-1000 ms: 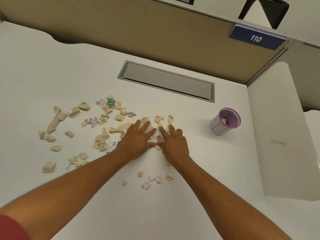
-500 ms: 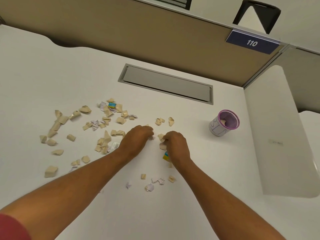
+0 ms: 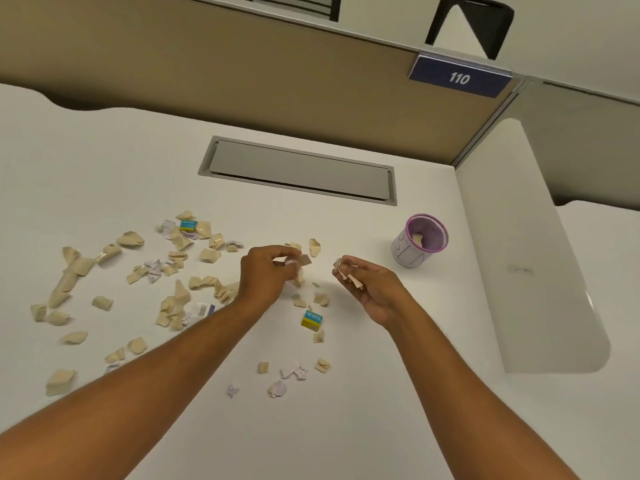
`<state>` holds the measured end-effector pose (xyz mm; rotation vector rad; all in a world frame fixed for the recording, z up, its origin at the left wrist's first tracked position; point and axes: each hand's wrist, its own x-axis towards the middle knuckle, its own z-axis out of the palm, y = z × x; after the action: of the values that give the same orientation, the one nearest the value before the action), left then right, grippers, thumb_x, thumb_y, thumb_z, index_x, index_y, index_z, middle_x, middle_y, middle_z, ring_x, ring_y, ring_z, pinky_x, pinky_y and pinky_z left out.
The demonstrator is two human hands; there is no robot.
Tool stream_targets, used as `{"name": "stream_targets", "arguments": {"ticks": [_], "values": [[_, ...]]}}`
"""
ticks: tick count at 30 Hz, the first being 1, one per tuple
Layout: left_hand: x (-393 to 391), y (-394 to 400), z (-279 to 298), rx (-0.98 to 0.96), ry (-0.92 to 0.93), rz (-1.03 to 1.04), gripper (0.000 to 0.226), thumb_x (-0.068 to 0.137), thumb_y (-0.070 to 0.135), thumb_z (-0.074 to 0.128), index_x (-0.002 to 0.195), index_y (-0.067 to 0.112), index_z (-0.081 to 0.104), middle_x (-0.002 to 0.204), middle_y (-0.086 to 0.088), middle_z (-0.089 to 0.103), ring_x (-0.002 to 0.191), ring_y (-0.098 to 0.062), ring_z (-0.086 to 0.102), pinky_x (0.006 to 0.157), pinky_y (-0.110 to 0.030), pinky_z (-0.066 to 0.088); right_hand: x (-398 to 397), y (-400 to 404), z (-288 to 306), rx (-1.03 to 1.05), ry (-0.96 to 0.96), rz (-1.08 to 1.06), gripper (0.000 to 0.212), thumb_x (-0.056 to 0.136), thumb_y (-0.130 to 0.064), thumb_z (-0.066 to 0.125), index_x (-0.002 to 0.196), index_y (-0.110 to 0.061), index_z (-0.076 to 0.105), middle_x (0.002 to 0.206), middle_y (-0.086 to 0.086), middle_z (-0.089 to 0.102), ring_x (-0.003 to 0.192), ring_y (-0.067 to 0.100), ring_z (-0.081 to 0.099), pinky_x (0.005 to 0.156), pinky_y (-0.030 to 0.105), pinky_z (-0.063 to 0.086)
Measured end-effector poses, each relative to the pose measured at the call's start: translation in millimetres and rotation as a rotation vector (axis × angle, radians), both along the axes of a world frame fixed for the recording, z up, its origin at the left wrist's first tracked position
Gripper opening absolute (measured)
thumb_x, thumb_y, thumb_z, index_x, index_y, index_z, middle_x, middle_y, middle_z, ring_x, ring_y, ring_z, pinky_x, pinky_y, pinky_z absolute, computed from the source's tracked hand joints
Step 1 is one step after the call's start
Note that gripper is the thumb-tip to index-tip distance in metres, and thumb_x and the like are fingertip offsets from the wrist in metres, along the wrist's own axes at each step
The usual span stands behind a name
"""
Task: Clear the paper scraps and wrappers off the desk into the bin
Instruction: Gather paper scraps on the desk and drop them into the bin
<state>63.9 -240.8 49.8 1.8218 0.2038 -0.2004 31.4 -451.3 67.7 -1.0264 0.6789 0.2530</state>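
Torn beige paper scraps (image 3: 180,268) lie scattered over the left and middle of the white desk (image 3: 104,161), with some lilac bits and blue-and-yellow wrappers (image 3: 311,320) among them. My left hand (image 3: 266,275) is raised a little above the desk, fingers closed on a bunch of scraps. My right hand (image 3: 369,285), palm up and to the right of it, is closed on another few scraps. A small purple-rimmed bin (image 3: 420,241) stands right of my right hand with a scrap inside.
A grey cable-tray lid (image 3: 298,169) is set into the desk behind the scraps. A tan partition (image 3: 207,81) runs along the back with a blue "110" sign (image 3: 459,77). A white side panel (image 3: 530,254) borders the desk on the right.
Both hands went from lying flat on the scraps to pinching them up and lifting. My right hand has moved right toward the bin, uncovering a blue-and-yellow wrapper on the desk.
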Motion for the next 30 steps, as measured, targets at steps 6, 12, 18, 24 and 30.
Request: {"name": "stream_targets", "arguments": {"ticks": [6,12,18,24,30], "values": [[11.2,-38.8,7.7,-0.276,0.137,0.032,0.024,0.081,0.000,0.082,0.096,0.019,0.083,0.098,-0.001,0.082,0.080,-0.017,0.080,0.088,-0.037,0.063,11.3,-78.0,57.5,-0.328,-0.211,-0.049,0.017,0.082,0.003,0.077,0.099,-0.001,0.078,0.098,0.011,0.078,0.089,0.020,0.075,0.080,0.027,0.061],[13.8,-67.1,11.6,-0.384,0.184,0.027,0.023,0.081,-0.001,0.083,0.098,0.016,0.083,0.107,-0.004,0.080,0.087,-0.022,0.080,0.086,-0.032,0.064,48.4,-132.0,70.2,-1.385,-0.152,0.243,0.013,0.081,-0.013,0.081,0.094,-0.016,0.084,0.098,0.000,0.079,0.091,0.015,0.071,0.071,0.021,0.054],[10.3,-79.1,17.3,-0.391,0.209,0.027,0.024,0.082,0.000,0.083,0.101,0.015,0.082,0.110,-0.003,0.079,0.084,-0.016,0.080,0.088,-0.032,0.064,75.3,-128.1,47.6,-1.674,-0.052,0.687,0.028,0.083,-0.001,0.065,0.096,-0.019,0.083,0.108,0.008,0.076,0.090,0.029,0.071,0.081,0.035,0.060],[10.0,-76.9,23.5,-0.382,0.212,0.040,0.024,0.084,0.000,0.082,0.104,0.014,0.081,0.115,-0.004,0.078,0.087,-0.017,0.080,0.091,-0.035,0.063,88.5,-134.6,63.2,-1.671,0.036,0.705,0.021,0.068,-0.021,0.088,0.086,-0.030,0.081,0.101,0.003,0.071,0.080,0.026,0.067,0.069,0.034,0.059],[11.9,-95.0,37.4,-0.374,0.191,-0.001,0.024,0.084,-0.002,0.081,0.105,0.010,0.081,0.113,-0.005,0.078,0.087,-0.018,0.080,0.084,-0.029,0.065,77.5,-145.1,68.3,-1.556,0.002,0.656,0.030,0.076,-0.013,0.086,0.104,-0.021,0.081,0.109,0.003,0.074,0.097,0.025,0.069,0.081,0.038,0.063]]}}
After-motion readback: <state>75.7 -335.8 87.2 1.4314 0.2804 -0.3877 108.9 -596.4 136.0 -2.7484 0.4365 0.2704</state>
